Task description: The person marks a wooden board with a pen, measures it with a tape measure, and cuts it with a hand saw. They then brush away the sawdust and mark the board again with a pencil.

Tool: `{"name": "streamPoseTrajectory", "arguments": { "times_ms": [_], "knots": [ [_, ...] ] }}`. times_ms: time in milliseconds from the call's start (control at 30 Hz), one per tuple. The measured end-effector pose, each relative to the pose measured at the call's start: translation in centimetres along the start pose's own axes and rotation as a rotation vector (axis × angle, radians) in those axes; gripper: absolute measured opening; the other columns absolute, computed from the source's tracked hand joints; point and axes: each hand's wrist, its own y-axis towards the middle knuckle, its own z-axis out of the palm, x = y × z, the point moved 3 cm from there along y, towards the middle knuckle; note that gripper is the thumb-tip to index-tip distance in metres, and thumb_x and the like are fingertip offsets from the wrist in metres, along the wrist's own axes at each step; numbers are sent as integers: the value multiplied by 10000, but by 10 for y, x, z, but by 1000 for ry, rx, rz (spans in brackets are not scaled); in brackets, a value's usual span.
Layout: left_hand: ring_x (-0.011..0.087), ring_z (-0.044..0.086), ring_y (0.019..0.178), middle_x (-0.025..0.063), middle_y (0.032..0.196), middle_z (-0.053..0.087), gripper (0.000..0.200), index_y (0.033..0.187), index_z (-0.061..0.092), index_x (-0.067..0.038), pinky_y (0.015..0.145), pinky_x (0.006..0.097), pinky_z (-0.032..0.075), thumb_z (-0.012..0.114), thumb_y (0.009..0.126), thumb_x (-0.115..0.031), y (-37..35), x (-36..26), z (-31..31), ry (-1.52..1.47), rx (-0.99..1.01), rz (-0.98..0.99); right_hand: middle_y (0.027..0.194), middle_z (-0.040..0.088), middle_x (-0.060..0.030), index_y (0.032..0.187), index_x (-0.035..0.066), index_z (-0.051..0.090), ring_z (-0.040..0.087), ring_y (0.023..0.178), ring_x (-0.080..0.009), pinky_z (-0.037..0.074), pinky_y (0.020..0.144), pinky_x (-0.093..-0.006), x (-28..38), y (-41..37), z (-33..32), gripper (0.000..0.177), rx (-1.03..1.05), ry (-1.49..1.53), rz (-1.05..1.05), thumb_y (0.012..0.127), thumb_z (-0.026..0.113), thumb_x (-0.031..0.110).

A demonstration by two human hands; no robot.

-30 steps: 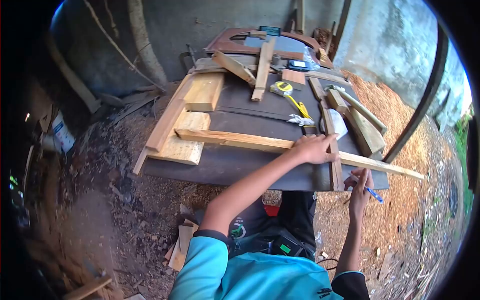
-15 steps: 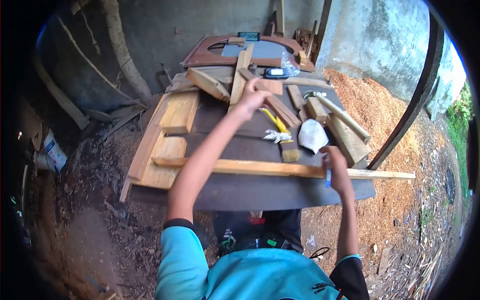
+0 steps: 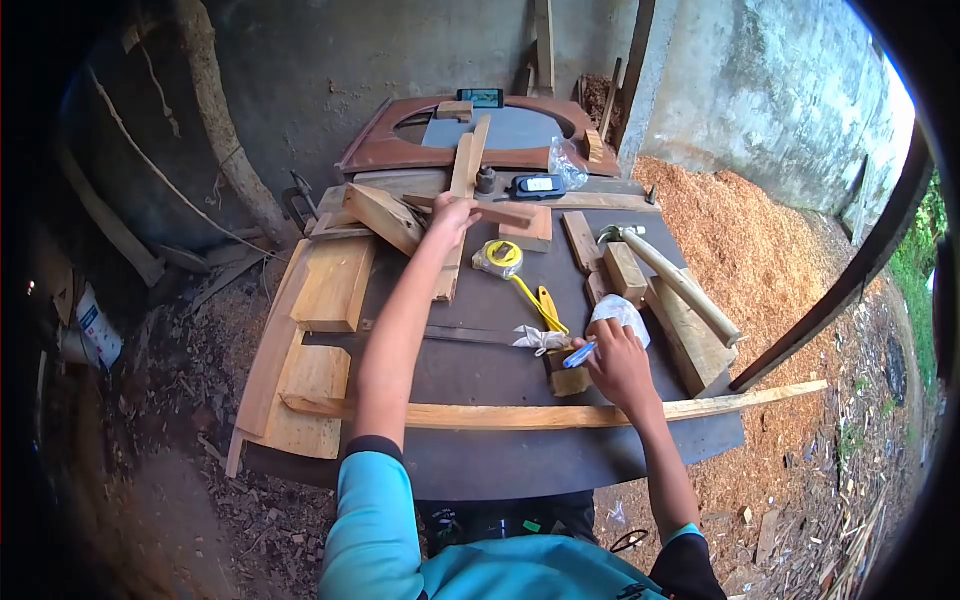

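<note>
My left hand [image 3: 455,215] is closed round a short wooden stick [image 3: 505,214] above the far half of the dark table [image 3: 440,470]. In my right hand [image 3: 618,365] is a blue pen [image 3: 579,354], beside a white crumpled bag [image 3: 622,314]. Between the hands lie a yellow tape measure [image 3: 502,256] with its tape pulled out and a brush [image 3: 568,374]. A thin metal blade [image 3: 455,333] with white wrapping at one end lies to the left of the brush. A long wooden strip [image 3: 480,416] crosses the table nearer my body.
A hammer [image 3: 680,285] rests among wood blocks on the right. More boards [image 3: 335,280] lie at the left. Farther back are a black device [image 3: 537,186] and a brown frame [image 3: 370,150] with a phone [image 3: 480,98]. A post [image 3: 850,250] slants at the right.
My left hand has moved left with the stick, which was tilted and now lies nearly level. My right hand has moved left and away from my body, with the pen now showing.
</note>
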Motion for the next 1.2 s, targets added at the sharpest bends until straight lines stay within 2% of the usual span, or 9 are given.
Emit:
{"name": "streamPoseTrajectory", "arguments": {
  "times_ms": [67,167,233,300,333,433,567,933,1200],
  "knots": [
    [228,517,998,129,1124,459,297,1093,444,1,858,357,500,562,820,-1,4,14,12,-82,43,-16,833,582,-136,933,45,538,549,759,-336,450,667,-439,2,-2,0,260,-28,-41,-24,844,575,287],
    [318,472,1136,183,1269,408,689,1384,209,10,959,386,423,597,820,-69,-15,17,34,-131,205,-49,797,591,-133,941,58,528,571,753,-326,459,641,-430,6,-1,-1,241,61,-73,22,839,578,270],
    [301,490,1140,189,1287,424,767,1421,147,-17,943,360,429,616,829,-152,-28,10,41,94,346,-45,628,590,-121,859,61,501,605,589,-316,473,484,-409,10,2,-3,274,23,-120,14,872,539,332],
    [253,507,1121,181,1242,475,653,1371,316,-18,924,332,439,626,827,-205,-42,-1,47,451,462,-56,527,562,-122,846,67,490,589,492,-321,456,430,-416,16,2,-9,288,57,-163,68,887,518,351],
    [243,524,1095,159,1194,521,564,1289,469,-65,928,352,433,647,800,-282,-39,3,46,635,529,42,461,521,-123,847,71,487,560,431,-328,433,393,-421,11,1,-5,310,-32,-106,-6,907,483,375],
    [275,493,1130,144,1225,497,573,1258,513,-117,960,382,405,671,752,-334,-59,13,40,1337,829,464,486,535,-130,843,68,492,567,449,-330,432,398,-424,6,0,1,313,64,-136,-13,913,473,373],
    [317,394,1210,133,1343,363,658,1273,499,-212,1005,375,360,724,669,-343,-87,20,31,1548,579,497,538,553,-160,872,68,525,568,507,-363,435,462,-450,-4,-4,14,280,112,-139,-63,921,462,336],
    [316,527,1054,160,1049,522,617,1044,641,-204,897,374,431,802,499,-443,-85,10,68,1319,499,549,580,548,-203,851,22,477,567,571,-396,438,515,-489,-18,3,11,223,65,34,-61,923,440,230],
    [326,439,1117,102,1218,406,658,1144,576,-231,927,454,410,794,544,-390,-67,23,132,1303,304,459,591,580,-205,782,10,518,600,589,-393,477,552,-494,-9,10,21,287,135,-22,16,918,433,248]
  ]
}}
